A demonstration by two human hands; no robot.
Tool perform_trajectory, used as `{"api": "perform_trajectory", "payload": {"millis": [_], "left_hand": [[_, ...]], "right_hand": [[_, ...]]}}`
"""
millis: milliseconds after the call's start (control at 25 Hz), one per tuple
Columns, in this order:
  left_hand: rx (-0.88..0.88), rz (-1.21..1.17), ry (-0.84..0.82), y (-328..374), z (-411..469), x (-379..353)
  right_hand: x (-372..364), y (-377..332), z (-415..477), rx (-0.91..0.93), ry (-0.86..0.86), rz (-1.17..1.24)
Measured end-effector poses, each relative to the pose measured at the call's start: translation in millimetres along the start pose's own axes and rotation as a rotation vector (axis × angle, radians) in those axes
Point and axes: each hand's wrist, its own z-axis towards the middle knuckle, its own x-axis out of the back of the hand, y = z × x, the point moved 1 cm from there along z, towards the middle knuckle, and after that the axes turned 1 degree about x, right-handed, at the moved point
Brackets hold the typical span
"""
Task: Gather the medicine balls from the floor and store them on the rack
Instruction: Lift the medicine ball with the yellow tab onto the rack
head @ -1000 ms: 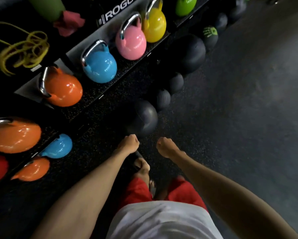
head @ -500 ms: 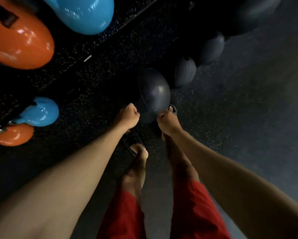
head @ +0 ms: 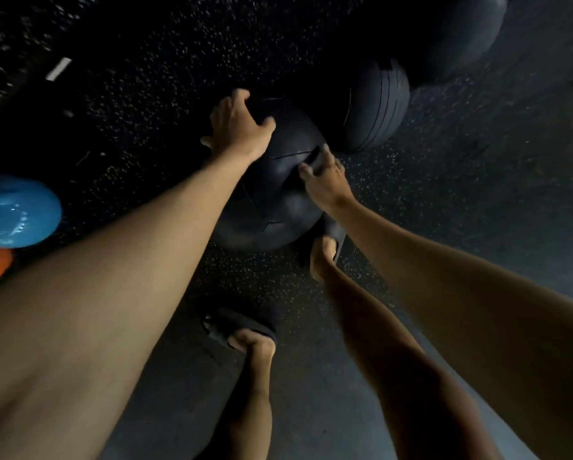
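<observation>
**Both hands on a black ball**

A round, matte black ball (head: 271, 194) with seamed panels sits on the speckled rubber floor (head: 444, 200), touching a ribbed ball (head: 374, 107) behind it. The left hand (head: 238, 127) lies over its top, fingers spread. The right hand (head: 324, 180) presses its side, fingers splayed. A glossy blue kettlebell (head: 16, 210) sits at the left.

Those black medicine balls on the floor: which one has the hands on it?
The nearest medicine ball, by the sandalled foot. The left hand and right hand press its sides; the ribbed ball behind it lies untouched.
</observation>
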Motion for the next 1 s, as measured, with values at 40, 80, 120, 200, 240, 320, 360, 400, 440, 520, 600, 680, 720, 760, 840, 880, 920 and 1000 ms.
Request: {"api": "perform_trajectory", "payload": {"millis": [40, 80, 120, 200, 240, 320, 360, 400, 440, 520, 600, 680, 720, 760, 840, 880, 920, 1000], "left_hand": [[0.012, 0.034, -0.027, 0.3, 5.9, -6.1], [0.016, 0.084, -0.05, -2.3, 7.2, -11.6], [0.015, 0.132, -0.061, -8.2, 5.4, -16.4], [-0.003, 0.192, -0.029, -31.8, -7.7, -21.4], [-0.007, 0.191, 0.011, -47.3, -18.3, -19.4], [0.003, 0.129, 0.089, -85.8, -39.9, -16.2], [0.029, 0.09, 0.123, -108.0, -53.4, -16.4], [0.068, 0.045, 0.156, -131.2, -68.3, -17.9], [0.123, -0.013, 0.187, -157.5, -85.2, -19.9], [0.269, -0.152, 0.243, -209.5, -112.1, -24.0], [0.486, -0.284, 0.267, -260.7, -123.8, -25.6], [0.732, -0.427, 0.201, -309.3, -134.0, -27.6], [0.793, -0.498, 0.171, -337.2, -142.1, -31.9], [0.818, -0.573, 0.159, -368.7, -154.7, -36.3], [0.846, -0.705, 0.134, -428.6, -182.3, -53.4], [0.883, -0.765, 0.101, -453.4, -196.5, -64.5], [0.92, -0.832, 0.065, -470.6, -208.9, -73.6], [0.93, -0.955, 0.046, -492.6, -226.5, -88.3]], "right_hand": [[-5.9, 0.0, 1.3, 0.026, 0.004, -0.001], [-12.9, 0.0, -0.5, 0.049, 0.021, -0.009], [-19.9, 0.3, -5.1, 0.064, 0.049, -0.022], [-35.3, 3.4, -20.1, 0.094, 0.095, -0.063], [-44.5, 5.8, -32.3, 0.123, 0.113, -0.075], [-63.9, 11.3, -65.7, 0.185, 0.152, -0.04], [-74.7, 18.9, -81.8, 0.205, 0.167, -0.02], [-85.9, 28.7, -95.9, 0.217, 0.174, -0.018], [-97.8, 39.4, -108.4, 0.226, 0.174, -0.028], [-118.2, 59.2, -119.7, 0.211, 0.153, -0.007], [-135.3, 66.5, -115.4, 0.102, 0.131, 0.019], [-147.0, 66.2, -100.7, -0.016, 0.099, 0.012], [-154.7, 63.6, -91.6, -0.043, 0.074, 0.03], [-168.6, 62.2, -81.7, -0.038, 0.044, 0.05], [-199.4, 61.5, -67.6, -0.025, -0.01, 0.064], [-216.7, 65.1, -63.3, -0.036, -0.052, 0.064], [-233.9, 69.9, -61.1, -0.056, -0.092, 0.057], [-261.3, 81.0, -64.9, -0.084, -0.136, 0.045]]}}
